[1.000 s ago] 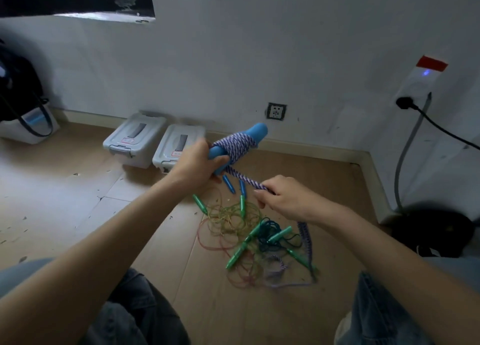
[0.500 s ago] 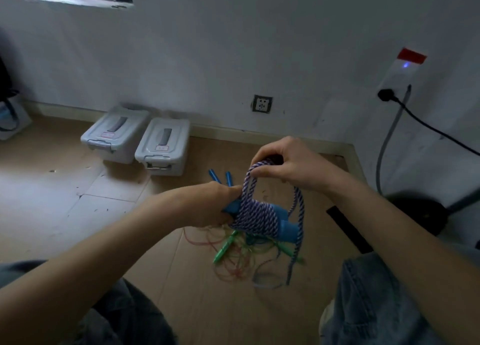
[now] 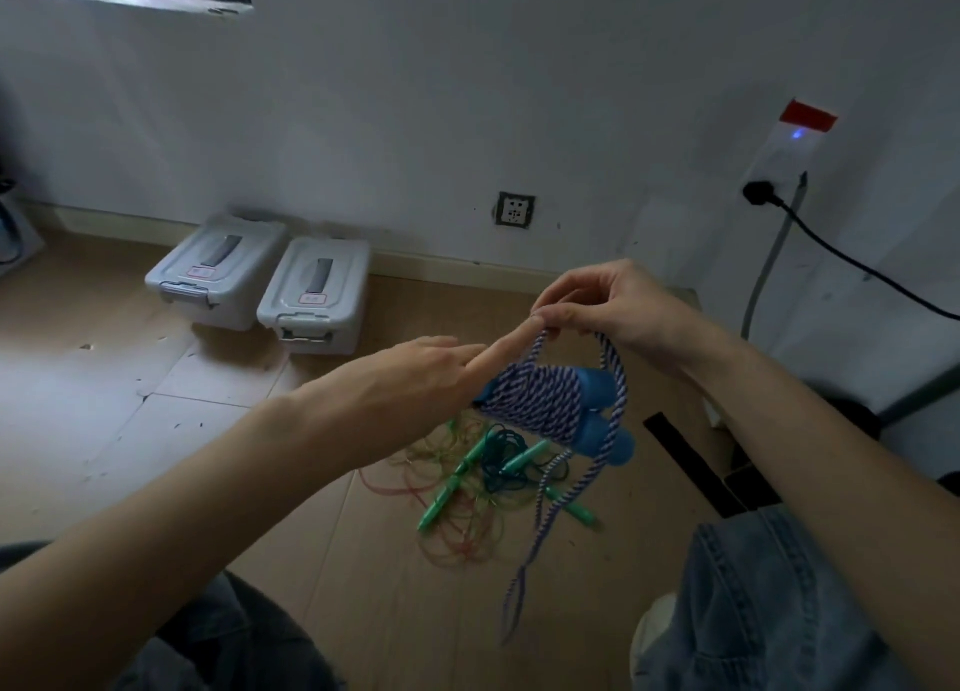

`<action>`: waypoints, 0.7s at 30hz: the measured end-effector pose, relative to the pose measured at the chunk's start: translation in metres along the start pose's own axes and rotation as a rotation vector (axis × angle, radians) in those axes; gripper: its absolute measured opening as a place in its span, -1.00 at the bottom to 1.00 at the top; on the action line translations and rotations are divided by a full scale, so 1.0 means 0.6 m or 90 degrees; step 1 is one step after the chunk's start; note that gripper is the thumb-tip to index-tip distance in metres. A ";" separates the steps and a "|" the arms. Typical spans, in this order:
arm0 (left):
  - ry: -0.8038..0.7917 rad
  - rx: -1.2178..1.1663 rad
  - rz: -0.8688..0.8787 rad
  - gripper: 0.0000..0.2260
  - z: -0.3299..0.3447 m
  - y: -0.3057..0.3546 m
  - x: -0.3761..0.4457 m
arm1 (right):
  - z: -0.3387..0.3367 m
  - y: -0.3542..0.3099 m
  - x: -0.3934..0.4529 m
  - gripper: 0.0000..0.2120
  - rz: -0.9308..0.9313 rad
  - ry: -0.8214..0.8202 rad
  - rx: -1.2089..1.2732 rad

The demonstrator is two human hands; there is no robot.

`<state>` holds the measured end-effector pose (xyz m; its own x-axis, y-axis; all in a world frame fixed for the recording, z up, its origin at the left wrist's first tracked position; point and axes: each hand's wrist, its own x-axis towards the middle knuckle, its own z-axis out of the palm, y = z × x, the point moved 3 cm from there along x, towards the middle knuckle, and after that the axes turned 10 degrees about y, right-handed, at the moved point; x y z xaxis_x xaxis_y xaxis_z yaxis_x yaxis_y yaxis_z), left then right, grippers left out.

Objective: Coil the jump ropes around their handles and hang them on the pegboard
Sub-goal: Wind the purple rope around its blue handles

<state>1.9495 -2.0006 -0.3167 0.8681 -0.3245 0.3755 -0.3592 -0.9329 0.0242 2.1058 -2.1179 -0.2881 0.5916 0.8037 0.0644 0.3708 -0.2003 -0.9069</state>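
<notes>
Our right hand (image 3: 618,303) pinches a loop of the soft striped rope (image 3: 535,399), and the left hand (image 3: 415,373) is released, fingers straight. The coil looks light but may slip, so we should grasp the blue handles (image 3: 602,420).

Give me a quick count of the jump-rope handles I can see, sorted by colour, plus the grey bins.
Blue handles, bundled in the wound purple-white rope hanging from the right hand: 2
Green handles in the tangle on the floor: 4 visible, possibly more hidden
Grey lidded bins by the wall: 2
Total: 8
</notes>
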 end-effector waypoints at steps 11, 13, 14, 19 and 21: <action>0.076 -0.434 -0.098 -0.46 -0.069 0.002 0.016 | -0.004 0.010 -0.041 -0.65 0.246 -0.347 0.282; 0.096 -0.543 -0.159 -0.48 -0.078 -0.002 0.017 | 0.003 -0.008 -0.058 -0.66 0.189 -0.543 0.549; 0.112 -0.615 -0.203 -0.50 -0.083 -0.006 0.016 | 0.005 -0.001 -0.053 -0.72 0.189 -0.497 0.470; 0.109 -0.791 -0.356 -0.59 -0.085 -0.027 0.000 | 0.010 0.036 -0.038 -0.78 0.232 -0.357 0.125; 0.043 -0.768 -0.378 -0.63 -0.072 -0.034 -0.008 | 0.012 0.046 -0.031 -0.79 0.201 -0.220 -0.009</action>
<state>1.9380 -1.9734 -0.2786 0.9905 0.1191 0.0681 -0.0434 -0.1993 0.9790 2.0996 -2.1342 -0.3175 0.4044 0.8414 -0.3586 0.2222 -0.4707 -0.8538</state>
